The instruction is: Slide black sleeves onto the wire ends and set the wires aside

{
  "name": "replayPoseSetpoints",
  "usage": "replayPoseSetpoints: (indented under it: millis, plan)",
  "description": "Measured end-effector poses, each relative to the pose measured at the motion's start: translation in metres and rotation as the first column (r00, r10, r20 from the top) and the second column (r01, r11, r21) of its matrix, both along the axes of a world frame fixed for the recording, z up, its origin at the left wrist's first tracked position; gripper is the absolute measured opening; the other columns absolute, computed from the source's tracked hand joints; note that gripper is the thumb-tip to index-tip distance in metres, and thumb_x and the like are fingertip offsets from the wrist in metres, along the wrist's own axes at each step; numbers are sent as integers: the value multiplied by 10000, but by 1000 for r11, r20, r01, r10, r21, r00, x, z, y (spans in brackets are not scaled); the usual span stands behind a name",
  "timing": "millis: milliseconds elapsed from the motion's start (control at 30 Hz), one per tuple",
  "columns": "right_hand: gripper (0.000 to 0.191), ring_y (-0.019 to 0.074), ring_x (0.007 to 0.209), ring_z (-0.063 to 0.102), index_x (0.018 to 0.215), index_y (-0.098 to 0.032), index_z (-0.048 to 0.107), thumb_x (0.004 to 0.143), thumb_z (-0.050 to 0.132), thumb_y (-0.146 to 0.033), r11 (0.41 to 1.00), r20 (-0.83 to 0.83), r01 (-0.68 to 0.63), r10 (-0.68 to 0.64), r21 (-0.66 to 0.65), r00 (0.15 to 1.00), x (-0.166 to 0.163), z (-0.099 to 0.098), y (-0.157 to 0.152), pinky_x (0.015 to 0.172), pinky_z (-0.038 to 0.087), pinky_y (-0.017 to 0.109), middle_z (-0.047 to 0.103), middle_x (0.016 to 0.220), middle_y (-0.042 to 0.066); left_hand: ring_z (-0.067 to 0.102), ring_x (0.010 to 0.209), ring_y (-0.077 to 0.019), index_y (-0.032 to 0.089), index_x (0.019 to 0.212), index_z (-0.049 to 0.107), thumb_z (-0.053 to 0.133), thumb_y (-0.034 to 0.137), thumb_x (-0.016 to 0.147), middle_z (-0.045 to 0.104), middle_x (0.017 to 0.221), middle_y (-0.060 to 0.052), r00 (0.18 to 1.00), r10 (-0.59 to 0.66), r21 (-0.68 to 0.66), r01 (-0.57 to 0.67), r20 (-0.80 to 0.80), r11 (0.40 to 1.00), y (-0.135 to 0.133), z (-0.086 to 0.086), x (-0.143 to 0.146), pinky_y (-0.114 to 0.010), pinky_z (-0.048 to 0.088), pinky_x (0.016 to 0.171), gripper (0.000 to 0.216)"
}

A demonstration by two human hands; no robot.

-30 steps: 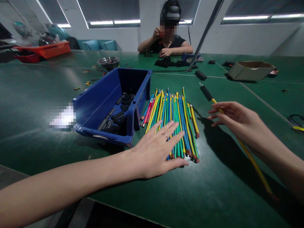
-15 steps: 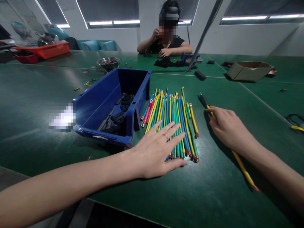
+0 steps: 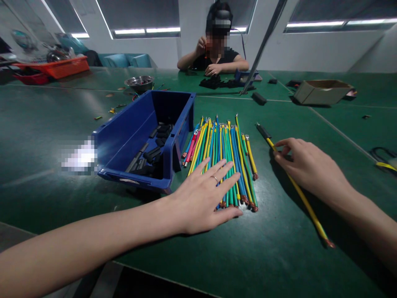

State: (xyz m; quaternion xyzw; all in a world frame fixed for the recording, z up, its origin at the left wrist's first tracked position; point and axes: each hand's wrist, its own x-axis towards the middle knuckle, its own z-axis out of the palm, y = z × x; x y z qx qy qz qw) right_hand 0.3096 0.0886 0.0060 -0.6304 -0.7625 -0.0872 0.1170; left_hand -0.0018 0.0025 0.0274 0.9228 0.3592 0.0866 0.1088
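Green covers the broad table (image 3: 254, 252) that fills most of the frame. Across it, at upper centre, sits a person in a dark top (image 3: 229, 58), one forearm resting on the surface. Left of centre stands a blue bin (image 3: 127, 132). Just beside it, mid-frame, lies a row of cables (image 3: 228, 140), yellow, green and blue with a few pinkish red at its left side, metal lugs at the upper ends, copper strands at the lower. The left hand (image 3: 206, 192) rests flat over the row's lower part, fingers spread wide. The right hand (image 3: 313, 165), right of centre, is curled, thumb and forefinger tips at a single yellow cable (image 3: 305, 203); whether they pinch or only touch it, I cannot tell. That cable slants down toward the lower right, passing along the right hand's thumb side, to the right of the row and well apart from the left hand. Black tubular pieces (image 3: 151, 155) lie inside the bin. One black sleeve (image 3: 263, 131) surrounds the single cable's upper end. Smallest is a ring (image 3: 214, 179) on a left-hand finger.
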Motion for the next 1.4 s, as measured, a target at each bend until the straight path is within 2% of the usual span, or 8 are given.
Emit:
replayPoseSetpoints:
  millis: [100, 200, 400, 600, 867, 1133, 1300, 1400]
  plan:
    - [323, 286, 749, 666, 1076, -214, 657, 943, 489, -456, 996, 33, 83, -83, -26, 996, -6, 9, -6, 590, 407, 355, 719, 861, 101, 256, 1626, -335, 114, 1586, 453, 494, 592, 1071, 332, 1712, -207, 1000, -1, 6, 1, 4, 1000, 1, -1, 0, -598, 215, 1304, 704]
    - [374, 323, 774, 689, 1106, -227, 649, 936, 426, -475, 990, 64, 130, -127, -57, 990, -9, 14, -8, 573, 372, 360, 750, 931, 133, 251, 1627, -343, 112, 1593, 446, 500, 592, 1068, 330, 1714, -206, 1000, 1, 4, -1, 4, 1000, 2, -1, 0, -612, 212, 1301, 713]
    - [461, 354, 881, 714, 1206, -239, 630, 967, 351, -517, 977, 108, 180, -168, -115, 980, -5, 17, -7, 614, 415, 387, 755, 1116, 147, 247, 1629, -340, 111, 1607, 429, 481, 595, 1075, 328, 1718, -202, 1000, 2, 0, -2, 4, 1000, 0, -1, 0, -613, 208, 1304, 720]
    - [430, 348, 940, 711, 1219, -250, 623, 995, 361, -506, 961, 145, 224, -202, -162, 969, 0, 20, -5, 607, 425, 389, 738, 1151, 133, 245, 1629, -344, 115, 1608, 428, 479, 595, 1075, 325, 1720, -198, 1000, 1, -4, -1, -1, 1000, -1, -1, 0, -625, 207, 1302, 719]
    - [384, 202, 900, 667, 1336, -204, 591, 1056, 526, -458, 917, 216, 300, -248, -262, 945, 2, 25, -3, 775, 552, 384, 687, 1123, 65, 226, 1635, -330, 121, 1620, 412, 456, 615, 1079, 307, 1730, -191, 999, 6, 9, -5, -35, 1000, 1, -1, 0, -605, 204, 1310, 734]
    - [486, 236, 1035, 692, 1470, -217, 528, 1055, 561, -466, 895, 216, 319, -260, -312, 941, 6, 25, 0, 897, 592, 470, 677, 1254, 95, 225, 1636, -323, 131, 1623, 408, 433, 622, 1084, 314, 1729, -182, 999, 5, 23, -4, -44, 1000, -1, -2, 0, -595, 208, 1313, 729]
    - [519, 232, 1002, 703, 1481, -212, 518, 1053, 543, -503, 891, 220, 312, -249, -330, 943, 13, 23, 4, 881, 592, 463, 694, 1232, 98, 227, 1635, -325, 129, 1622, 409, 429, 627, 1085, 310, 1728, -187, 999, 2, 28, 0, -48, 1000, 0, -2, 0, -598, 209, 1312, 732]
    - [554, 291, 1012, 722, 1543, -263, 462, 1044, 487, -503, 897, 225, 300, -235, -325, 946, 15, 22, 5, 839, 588, 473, 726, 1215, 103, 226, 1635, -321, 131, 1623, 408, 434, 627, 1084, 304, 1731, -184, 999, 2, 28, -1, -52, 1000, 0, -2, 1, -590, 209, 1314, 733]
